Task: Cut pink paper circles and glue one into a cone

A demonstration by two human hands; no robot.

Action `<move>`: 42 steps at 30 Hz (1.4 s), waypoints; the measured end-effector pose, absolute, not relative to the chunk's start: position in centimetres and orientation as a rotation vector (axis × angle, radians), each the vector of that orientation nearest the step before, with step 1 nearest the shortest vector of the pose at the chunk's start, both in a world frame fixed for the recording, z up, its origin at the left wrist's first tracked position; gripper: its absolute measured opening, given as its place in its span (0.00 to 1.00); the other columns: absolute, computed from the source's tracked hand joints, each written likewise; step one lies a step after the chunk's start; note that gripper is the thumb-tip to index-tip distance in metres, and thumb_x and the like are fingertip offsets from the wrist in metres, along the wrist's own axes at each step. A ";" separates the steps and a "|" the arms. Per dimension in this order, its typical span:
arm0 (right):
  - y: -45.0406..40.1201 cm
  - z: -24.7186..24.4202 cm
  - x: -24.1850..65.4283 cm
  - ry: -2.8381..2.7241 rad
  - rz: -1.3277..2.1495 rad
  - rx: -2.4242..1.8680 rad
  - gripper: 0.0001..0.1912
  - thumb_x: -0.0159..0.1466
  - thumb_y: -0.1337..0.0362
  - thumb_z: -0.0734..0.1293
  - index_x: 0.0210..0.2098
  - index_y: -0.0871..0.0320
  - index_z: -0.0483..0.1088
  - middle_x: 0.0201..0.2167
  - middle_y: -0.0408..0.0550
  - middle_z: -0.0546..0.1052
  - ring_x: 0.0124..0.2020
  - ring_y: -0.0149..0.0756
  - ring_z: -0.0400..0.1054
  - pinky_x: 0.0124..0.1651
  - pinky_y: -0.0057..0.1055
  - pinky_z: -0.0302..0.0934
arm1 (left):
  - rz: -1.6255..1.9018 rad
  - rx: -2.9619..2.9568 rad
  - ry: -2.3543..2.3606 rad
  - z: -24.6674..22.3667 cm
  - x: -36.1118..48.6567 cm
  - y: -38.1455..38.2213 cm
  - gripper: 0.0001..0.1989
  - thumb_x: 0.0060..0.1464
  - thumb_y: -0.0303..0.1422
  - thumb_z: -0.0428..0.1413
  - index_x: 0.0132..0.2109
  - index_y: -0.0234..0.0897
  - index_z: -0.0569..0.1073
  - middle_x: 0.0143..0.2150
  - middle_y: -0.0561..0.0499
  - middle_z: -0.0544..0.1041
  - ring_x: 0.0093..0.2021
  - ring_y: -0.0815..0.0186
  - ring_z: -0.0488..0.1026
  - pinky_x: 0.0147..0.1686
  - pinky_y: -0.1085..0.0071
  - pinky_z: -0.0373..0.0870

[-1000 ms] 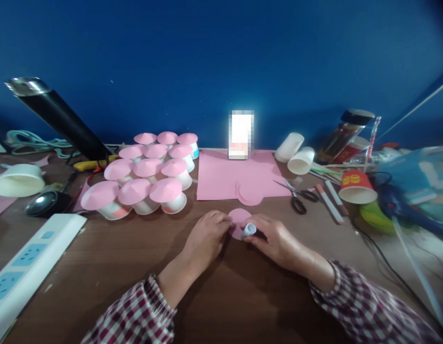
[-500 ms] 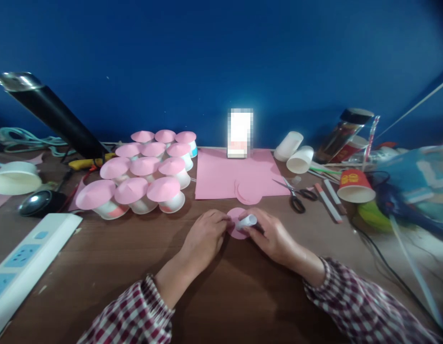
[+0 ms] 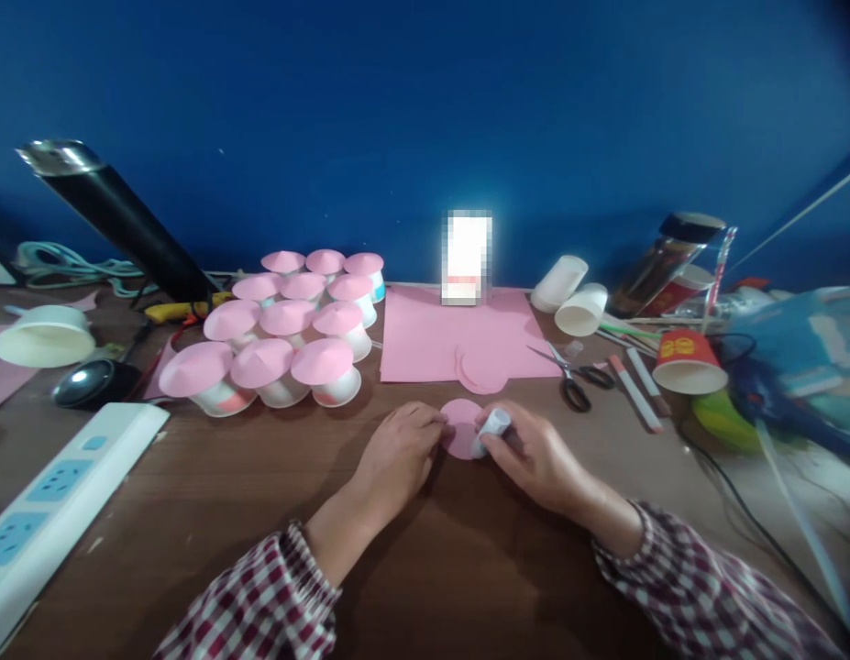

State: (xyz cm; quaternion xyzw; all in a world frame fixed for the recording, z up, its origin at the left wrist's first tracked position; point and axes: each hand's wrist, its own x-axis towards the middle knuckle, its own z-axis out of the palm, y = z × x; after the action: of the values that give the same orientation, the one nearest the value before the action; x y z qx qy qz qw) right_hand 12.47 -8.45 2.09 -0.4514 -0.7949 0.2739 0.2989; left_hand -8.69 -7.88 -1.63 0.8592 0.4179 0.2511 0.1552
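Observation:
On the brown table in front of me lies a small pink paper circle (image 3: 460, 431). My left hand (image 3: 402, 454) is closed, its fingertips pinching or pressing the circle's left edge. At the circle's right edge, my right hand (image 3: 538, 451) grips a whitish glue stick (image 3: 494, 425), tilted with its lower end at the paper. Just beyond the hands, a few more pink paper circles (image 3: 488, 371) overlap the front of some pink paper sheets (image 3: 414, 335). Scissors (image 3: 570, 380) lie to the right of them, blades partly apart.
Several upturned paper cups (image 3: 287, 392) with pink paper cones (image 3: 259, 361) stand in rows at left. A power strip (image 3: 73, 495) is at near left. Markers (image 3: 637, 394), a red paper cup (image 3: 686, 359) and white cups (image 3: 581, 310) lie at right. A lit phone (image 3: 467, 257) stands behind.
My right hand has moved the glue stick from the middle of the circle to its right edge. My left hand stays at the left edge. The whole view has shifted slightly.

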 end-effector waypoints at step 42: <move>-9.0 2.3 12.2 -1.956 0.841 -1.206 0.07 0.65 0.64 0.63 0.42 0.57 0.67 0.33 0.45 0.75 0.31 0.34 0.68 0.33 0.27 0.61 | 0.713 2.458 1.193 -1.4 -8.7 -7.9 0.12 0.56 0.22 0.50 0.44 0.36 0.75 0.44 0.47 0.76 0.46 0.61 0.69 0.48 0.60 0.68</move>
State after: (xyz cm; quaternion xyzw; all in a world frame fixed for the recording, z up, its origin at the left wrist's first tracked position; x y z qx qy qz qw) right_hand 12.24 -9.04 2.27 -0.4634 -0.7515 0.3232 0.3406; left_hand -8.65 -7.92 -1.42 0.8595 0.4172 0.2494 0.1583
